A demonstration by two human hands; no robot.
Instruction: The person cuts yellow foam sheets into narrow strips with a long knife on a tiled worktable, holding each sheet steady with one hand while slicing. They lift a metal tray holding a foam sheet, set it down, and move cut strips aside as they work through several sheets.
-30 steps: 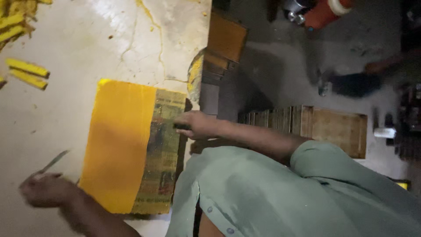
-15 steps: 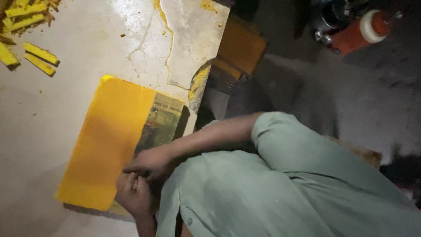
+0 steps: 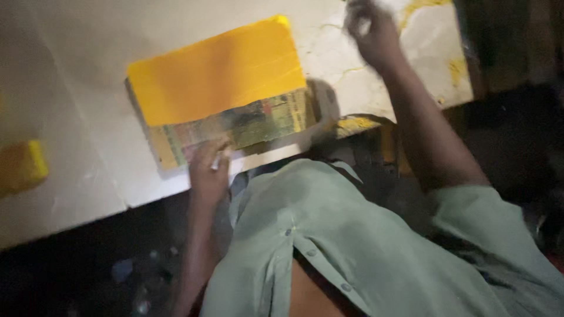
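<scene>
A flat yellow sheet [image 3: 217, 73] lies on a printed newspaper [image 3: 247, 124] on a pale stone table [image 3: 76, 117]. My left hand [image 3: 208, 164] rests on the near edge of the newspaper, fingers curled around a small pale thing that is too blurred to name. My right hand [image 3: 370, 32] is stretched out over the table's far right part, beyond the sheet's corner. It is blurred, and I cannot see whether it holds anything. My green shirt [image 3: 352, 246] fills the lower part of the view.
A yellow block [image 3: 23, 167] sits on the table at the left. Yellow stains [image 3: 455, 70] mark the table's cracked right end. The near table edge [image 3: 88, 220] runs diagonally, with dark floor below it.
The view has swung round. My two hands were together at the sheet's near corner; now the right one has reached far out to the right and the left stays at the newspaper's edge.
</scene>
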